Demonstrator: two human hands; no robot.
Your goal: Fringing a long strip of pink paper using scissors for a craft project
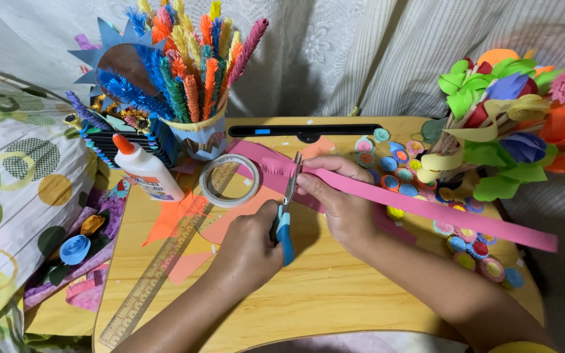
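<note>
My left hand [248,245] grips a pair of scissors [288,196] by the blue handle, blades pointing away from me. The blades meet the near edge of a long pink paper strip [439,212], which runs from the table's middle out past its right side. My right hand [336,196] pinches this strip just right of the blades. The strip's left end shows a row of fine fringe cuts [274,168]. Both hands work over a small wooden lap table [322,294].
A tape roll [231,180], white glue bottle [146,172], clear ruler [155,278] and orange paper scraps [176,219] lie at the left. A cup of fringed paper sticks [194,85] stands behind. Several small rolled paper flowers [403,176] and a paper bouquet [511,117] fill the right.
</note>
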